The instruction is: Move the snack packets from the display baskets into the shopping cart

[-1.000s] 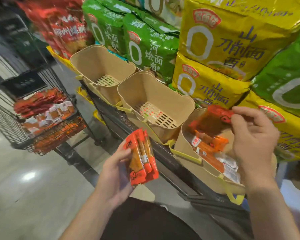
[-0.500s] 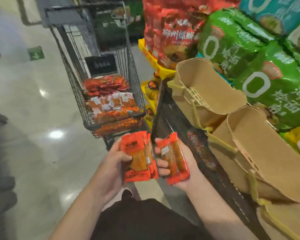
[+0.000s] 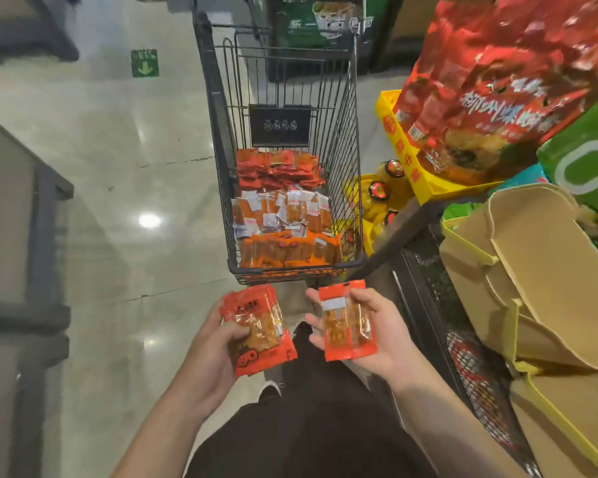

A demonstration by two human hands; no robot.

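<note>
Snack packets (image 3: 258,331) sit bunched in the left hand (image 3: 209,353), fingers curled round a small stack, while the right hand (image 3: 377,334) cradles two or so more (image 3: 346,322) on a half-open palm, thumb hooked over the edge. Both hover just short of the shopping cart (image 3: 292,267), near its rim. A careless toss could drop the loosely held right-hand packets onto the floor (image 3: 111,160) before the cart.

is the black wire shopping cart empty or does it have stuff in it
Partly filled: the black wire shopping cart holds rows of orange and red snack packets across its floor; upper walls stay bare.
</note>
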